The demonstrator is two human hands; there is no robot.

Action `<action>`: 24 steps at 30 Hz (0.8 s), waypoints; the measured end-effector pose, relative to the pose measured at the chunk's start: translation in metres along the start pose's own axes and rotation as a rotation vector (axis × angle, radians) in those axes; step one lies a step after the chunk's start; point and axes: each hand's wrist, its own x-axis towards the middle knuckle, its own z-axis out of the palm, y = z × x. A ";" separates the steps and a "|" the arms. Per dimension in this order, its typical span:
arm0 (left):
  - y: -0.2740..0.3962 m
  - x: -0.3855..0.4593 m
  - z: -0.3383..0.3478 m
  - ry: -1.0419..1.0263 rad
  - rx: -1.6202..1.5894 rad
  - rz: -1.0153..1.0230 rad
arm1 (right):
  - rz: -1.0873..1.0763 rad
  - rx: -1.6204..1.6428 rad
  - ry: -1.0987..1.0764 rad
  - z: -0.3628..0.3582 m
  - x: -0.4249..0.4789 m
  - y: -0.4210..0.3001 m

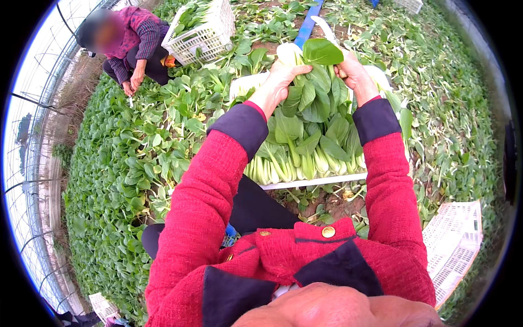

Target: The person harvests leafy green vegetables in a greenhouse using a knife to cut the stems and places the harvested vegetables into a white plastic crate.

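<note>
My left hand (282, 79) grips a head of bok choy (288, 54), its pale base pointing away from me and its dark leaves hanging toward me. In my right hand (354, 74) is a knife with a curved, pale blade (325, 27), which points up and away. The right fingers are also close to a broad green leaf (322, 52) of that head; whether they touch it I cannot tell. Below both hands stands a white plastic crate (327, 180) filled with bok choy heads (302, 165), the nearest row lying with bases toward me.
At the left, another person (141, 34) crouches by a white crate (206, 43) holding bok choy. Growing bok choy (106, 175) covers the left side. A blue strip (308, 25) lies ahead; a white crate (453, 245) sits at lower right. Loose leaves litter the soil.
</note>
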 end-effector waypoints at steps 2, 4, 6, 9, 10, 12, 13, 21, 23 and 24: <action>-0.036 0.034 -0.033 0.154 0.393 0.083 | 0.119 -0.094 -0.006 -0.007 0.033 0.035; -0.062 0.047 -0.044 0.375 0.983 0.100 | 0.239 -0.294 0.022 -0.010 0.051 0.087; -0.082 0.040 -0.022 0.313 1.313 0.184 | 0.144 -0.515 0.120 -0.041 0.063 0.145; -0.092 0.030 -0.045 0.015 1.873 0.433 | -0.061 -0.734 0.139 -0.029 0.067 0.160; -0.092 0.021 -0.060 -0.035 1.954 0.393 | -0.078 -0.773 0.116 -0.012 0.059 0.150; -0.085 0.016 -0.065 -0.144 2.075 0.369 | -0.131 -0.882 0.138 -0.002 0.048 0.139; -0.083 0.014 -0.060 -0.232 2.043 0.278 | -0.100 -0.936 0.100 -0.003 0.045 0.140; -0.064 -0.005 -0.040 -0.089 1.815 0.266 | -0.254 -0.830 0.158 0.005 0.059 0.097; -0.059 -0.007 -0.028 -0.022 1.953 0.216 | -0.444 -0.898 0.076 0.005 0.070 0.103; -0.055 -0.006 -0.032 -0.137 1.875 0.018 | -0.411 -1.039 0.016 0.013 0.069 0.109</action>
